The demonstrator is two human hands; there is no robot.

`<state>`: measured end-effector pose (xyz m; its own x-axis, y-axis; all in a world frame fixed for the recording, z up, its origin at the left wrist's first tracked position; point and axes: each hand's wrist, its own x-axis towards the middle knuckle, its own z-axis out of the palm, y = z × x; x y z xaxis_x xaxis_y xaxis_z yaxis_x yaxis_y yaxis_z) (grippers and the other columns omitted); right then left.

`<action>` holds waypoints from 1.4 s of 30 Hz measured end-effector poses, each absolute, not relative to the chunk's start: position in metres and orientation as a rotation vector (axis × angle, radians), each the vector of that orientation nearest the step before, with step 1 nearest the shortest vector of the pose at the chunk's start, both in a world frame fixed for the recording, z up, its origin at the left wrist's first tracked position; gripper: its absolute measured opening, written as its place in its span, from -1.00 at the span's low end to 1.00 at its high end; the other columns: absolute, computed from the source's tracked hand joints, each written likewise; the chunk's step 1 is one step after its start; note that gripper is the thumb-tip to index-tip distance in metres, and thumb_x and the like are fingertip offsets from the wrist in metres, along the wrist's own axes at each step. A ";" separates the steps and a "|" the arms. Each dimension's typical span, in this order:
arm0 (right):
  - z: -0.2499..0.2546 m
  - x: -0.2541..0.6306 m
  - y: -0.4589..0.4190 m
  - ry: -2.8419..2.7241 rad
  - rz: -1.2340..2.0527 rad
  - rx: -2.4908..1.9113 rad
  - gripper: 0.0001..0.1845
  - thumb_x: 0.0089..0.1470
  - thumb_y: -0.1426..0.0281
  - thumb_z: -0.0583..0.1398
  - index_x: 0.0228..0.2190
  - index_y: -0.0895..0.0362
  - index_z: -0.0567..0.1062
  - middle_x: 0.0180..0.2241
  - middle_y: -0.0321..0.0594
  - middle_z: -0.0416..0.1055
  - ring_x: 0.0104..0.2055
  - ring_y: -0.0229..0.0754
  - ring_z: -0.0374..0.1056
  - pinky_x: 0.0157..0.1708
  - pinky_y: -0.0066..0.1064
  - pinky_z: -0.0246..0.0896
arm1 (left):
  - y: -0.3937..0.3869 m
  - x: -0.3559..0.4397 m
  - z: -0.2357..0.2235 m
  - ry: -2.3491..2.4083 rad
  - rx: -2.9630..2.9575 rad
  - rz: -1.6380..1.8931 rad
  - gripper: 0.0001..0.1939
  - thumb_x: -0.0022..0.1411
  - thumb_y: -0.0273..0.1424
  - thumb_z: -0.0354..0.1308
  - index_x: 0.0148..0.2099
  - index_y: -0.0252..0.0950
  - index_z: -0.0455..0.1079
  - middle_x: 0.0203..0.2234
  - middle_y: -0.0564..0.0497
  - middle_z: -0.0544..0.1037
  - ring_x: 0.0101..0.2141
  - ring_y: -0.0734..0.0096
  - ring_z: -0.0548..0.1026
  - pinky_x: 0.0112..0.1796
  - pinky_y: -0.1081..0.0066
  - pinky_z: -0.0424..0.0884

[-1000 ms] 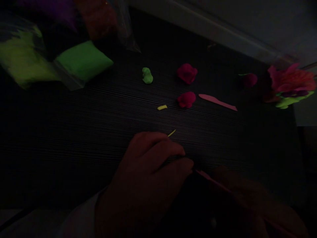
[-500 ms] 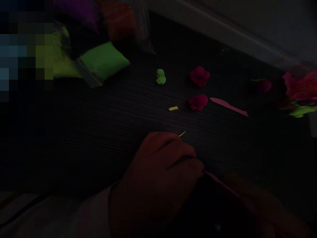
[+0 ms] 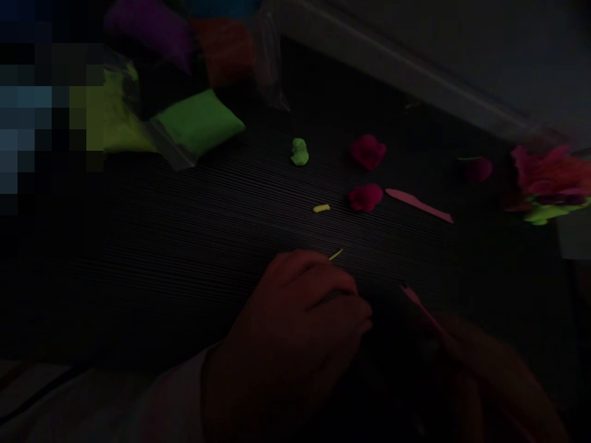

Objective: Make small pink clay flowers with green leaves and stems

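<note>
My left hand (image 3: 295, 332) is closed, knuckles up, above the dark table; what its fingers hold, if anything, is hidden. A thin yellow clay strip (image 3: 337, 254) pokes out past its knuckles; I cannot tell if the hand touches it. In my right hand (image 3: 503, 369), dim at the lower right, is a slim pink clay modelling tool (image 3: 427, 315). Its dark tip points up and left, apart from my left fingertips. Beyond the hands lie a short yellow clay piece (image 3: 321, 208), two magenta clay lumps (image 3: 365, 197) (image 3: 368, 152) and a green clay lump (image 3: 300, 152).
A pink plastic knife (image 3: 419, 205) lies beside the nearer magenta lump. At the right sit a dark purplish ball (image 3: 478, 168) and a pink-orange clay flower (image 3: 551, 175) with green beneath. Bags of green (image 3: 201, 123), orange (image 3: 226, 52) and purple (image 3: 150, 31) clay lie back left. The scene is very dark.
My right hand has drawn the modelling tool's tip away from my left fingertips, up and to the right. My left hand stays closed in nearly the same place. The view has shifted slightly.
</note>
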<state>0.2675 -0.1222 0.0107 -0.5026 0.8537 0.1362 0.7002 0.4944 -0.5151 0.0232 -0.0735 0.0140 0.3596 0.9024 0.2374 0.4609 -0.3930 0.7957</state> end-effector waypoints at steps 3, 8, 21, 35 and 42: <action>0.024 0.244 -0.083 -2.329 0.315 -1.299 -0.42 -0.05 0.62 0.09 0.03 0.05 0.23 -0.21 -0.12 0.33 -0.22 -0.14 0.31 -0.37 -0.35 0.27 | -0.073 0.023 0.014 1.159 1.956 0.922 -0.90 0.13 -0.48 0.07 -0.31 -0.23 0.40 -0.37 0.11 0.47 -0.23 0.49 0.33 -0.19 0.44 0.29; 0.016 0.249 -0.060 -2.628 0.090 -1.236 -0.56 0.01 0.54 0.07 -0.02 0.15 0.27 -0.18 -0.06 0.37 -0.17 -0.06 0.29 -0.28 -0.21 0.22 | -0.071 0.022 0.016 1.138 1.844 0.950 -0.94 0.08 -0.48 0.12 -0.35 -0.26 0.40 -0.40 0.09 0.47 -0.29 0.51 0.36 -0.22 0.47 0.32; 0.011 0.248 -0.047 -2.787 -0.045 -1.304 -0.61 0.05 0.48 0.04 -0.04 0.23 0.31 -0.10 0.01 0.35 -0.13 -0.03 0.29 -0.24 -0.15 0.28 | -0.062 0.014 0.035 1.168 1.516 0.878 -0.91 0.05 -0.45 0.13 -0.35 -0.23 0.44 -0.38 0.09 0.49 -0.32 0.51 0.44 -0.26 0.48 0.35; 0.060 0.194 -0.031 -2.135 0.139 -0.872 -0.69 -0.05 0.48 0.17 -0.19 0.11 0.38 -0.29 -0.16 0.42 -0.23 -0.19 0.34 -0.25 -0.30 0.31 | -0.025 0.025 0.071 1.005 1.222 0.823 -0.84 0.06 -0.35 0.11 -0.31 -0.29 0.46 -0.37 0.06 0.50 -0.35 0.47 0.42 -0.29 0.45 0.31; 0.043 0.197 -0.020 -2.071 0.171 -0.906 -0.78 -0.04 0.51 0.17 -0.28 0.10 0.44 -0.36 -0.22 0.47 -0.32 -0.23 0.38 -0.32 -0.34 0.30 | -0.010 0.030 0.056 0.973 1.147 0.700 -0.84 0.04 -0.34 0.13 -0.40 -0.32 0.47 -0.41 0.05 0.47 -0.33 0.43 0.40 -0.26 0.42 0.28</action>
